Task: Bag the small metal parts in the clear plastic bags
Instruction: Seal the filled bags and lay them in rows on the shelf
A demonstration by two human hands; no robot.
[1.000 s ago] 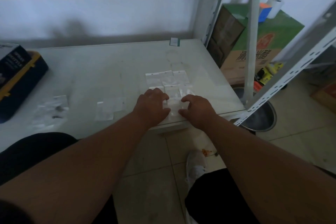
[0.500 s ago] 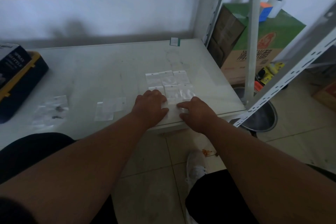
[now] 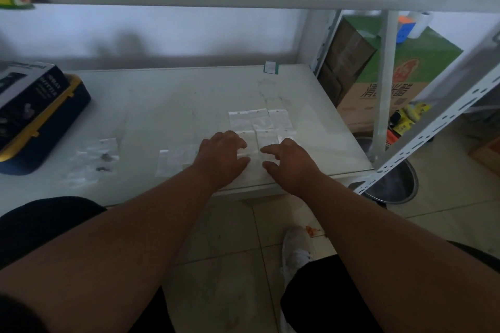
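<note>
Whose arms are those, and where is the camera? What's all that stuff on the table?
The camera sits on a person's head and looks down, so you see their own two arms. There is only this one view. The left hand and the right hand reach over a white table. Their fingers are spread and rest on small clear bags laid in rows; neither hand plainly holds anything. More bags lie further left, and beyond them a crumpled pile of plastic with a few dark bits, probably the metal parts, though they are too small to tell. A dark box with yellow trim sits at the table's left edge. Below, you see the person's white shoe on the tiled floor.
</note>
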